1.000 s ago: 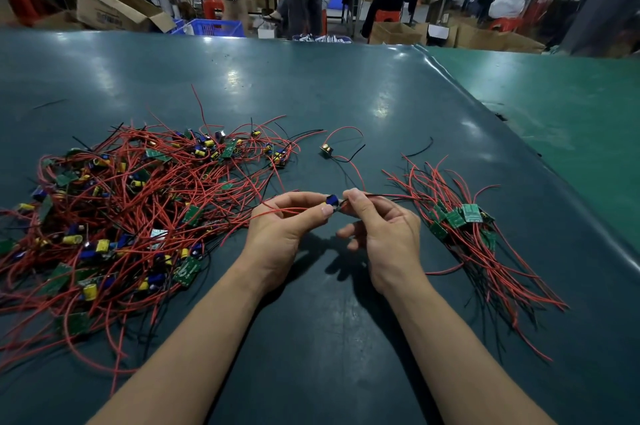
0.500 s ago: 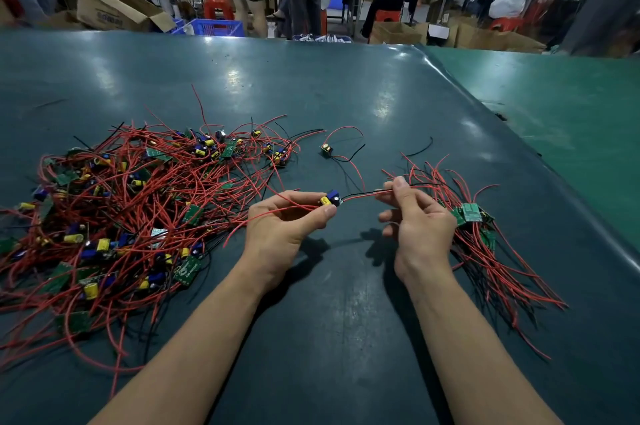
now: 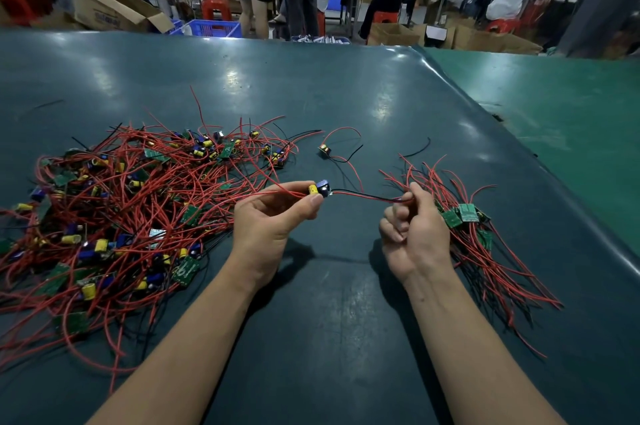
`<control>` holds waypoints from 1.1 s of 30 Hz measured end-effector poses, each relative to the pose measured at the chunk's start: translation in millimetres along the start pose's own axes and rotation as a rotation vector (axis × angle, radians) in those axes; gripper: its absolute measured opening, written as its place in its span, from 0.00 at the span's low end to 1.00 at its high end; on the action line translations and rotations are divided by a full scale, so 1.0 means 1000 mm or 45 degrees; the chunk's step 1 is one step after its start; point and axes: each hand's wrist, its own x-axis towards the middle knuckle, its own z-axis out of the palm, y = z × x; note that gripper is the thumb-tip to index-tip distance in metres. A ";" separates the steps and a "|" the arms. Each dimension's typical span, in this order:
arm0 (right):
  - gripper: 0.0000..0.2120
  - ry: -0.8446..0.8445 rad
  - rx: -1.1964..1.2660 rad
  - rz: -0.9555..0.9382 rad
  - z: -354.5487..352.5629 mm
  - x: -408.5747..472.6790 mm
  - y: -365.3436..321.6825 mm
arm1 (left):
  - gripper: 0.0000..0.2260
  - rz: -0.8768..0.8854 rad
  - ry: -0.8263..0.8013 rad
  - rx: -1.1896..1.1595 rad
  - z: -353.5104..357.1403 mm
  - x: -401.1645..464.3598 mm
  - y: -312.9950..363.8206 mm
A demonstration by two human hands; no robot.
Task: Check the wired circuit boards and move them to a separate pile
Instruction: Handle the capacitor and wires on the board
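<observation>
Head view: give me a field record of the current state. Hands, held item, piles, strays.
left hand: pinches a wired circuit board at its capacitors
right hand: grips that board's red and black leads
unchecked pile: large tangle, left of the hands
checked pile: smaller, right of the right hand
stray board: lies alone beyond the hands
surface: dark green mat

Single head-worn wide-angle view, looking forward and down, close over table (image 3: 346,320); workshop in background
</observation>
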 end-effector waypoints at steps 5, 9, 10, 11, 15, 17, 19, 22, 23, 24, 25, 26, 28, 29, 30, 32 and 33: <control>0.18 0.002 -0.162 -0.142 -0.003 -0.001 0.004 | 0.10 0.043 0.124 0.017 0.000 0.003 -0.003; 0.16 0.007 -0.413 -0.309 -0.003 -0.003 0.008 | 0.09 0.481 0.449 0.323 -0.006 0.009 0.004; 0.15 -0.005 -0.471 -0.341 -0.003 -0.004 0.010 | 0.10 0.623 0.469 0.390 -0.009 0.009 0.007; 0.12 -0.023 -0.528 -0.379 -0.002 -0.006 0.011 | 0.11 0.755 0.460 0.447 -0.011 0.010 0.008; 0.01 -0.181 -0.805 -0.526 -0.001 -0.015 0.016 | 0.09 1.077 0.251 0.660 -0.014 0.006 0.009; 0.06 -0.423 -0.866 -0.469 0.001 -0.022 0.021 | 0.08 1.179 0.150 0.904 -0.015 0.004 0.009; 0.13 -0.659 -0.852 -0.339 0.004 -0.029 0.025 | 0.08 1.179 0.049 1.168 -0.013 0.002 0.008; 0.17 -0.779 -0.790 -0.201 0.006 -0.034 0.024 | 0.13 1.047 -0.104 1.411 -0.005 -0.001 0.008; 0.19 -0.786 -0.738 -0.155 0.006 -0.034 0.023 | 0.14 1.029 -0.122 1.453 -0.004 -0.002 0.009; 0.20 -0.793 -0.677 -0.101 0.005 -0.033 0.021 | 0.14 1.029 -0.122 1.479 -0.004 -0.002 0.010; 0.20 -0.799 -0.626 -0.054 0.005 -0.033 0.020 | 0.14 1.037 -0.109 1.489 -0.005 -0.002 0.012; 0.20 -0.802 -0.594 -0.023 0.006 -0.033 0.019 | 0.14 1.045 -0.090 1.491 -0.005 -0.001 0.014; 0.18 -0.790 -0.571 0.003 0.008 -0.034 0.019 | 0.15 1.062 -0.066 1.505 -0.007 0.000 0.015; 0.16 -0.776 -0.563 0.009 0.009 -0.034 0.020 | 0.15 1.058 -0.079 1.504 -0.008 0.000 0.015; 0.15 -0.757 -0.548 0.011 0.009 -0.033 0.020 | 0.16 1.032 -0.116 1.479 -0.009 -0.001 0.015; 0.12 -0.699 -0.503 0.013 0.009 -0.029 0.021 | 0.18 0.954 -0.235 1.389 -0.009 -0.001 0.015; 0.12 -0.670 -0.477 0.019 0.009 -0.028 0.021 | 0.19 0.934 -0.292 1.364 -0.008 -0.002 0.015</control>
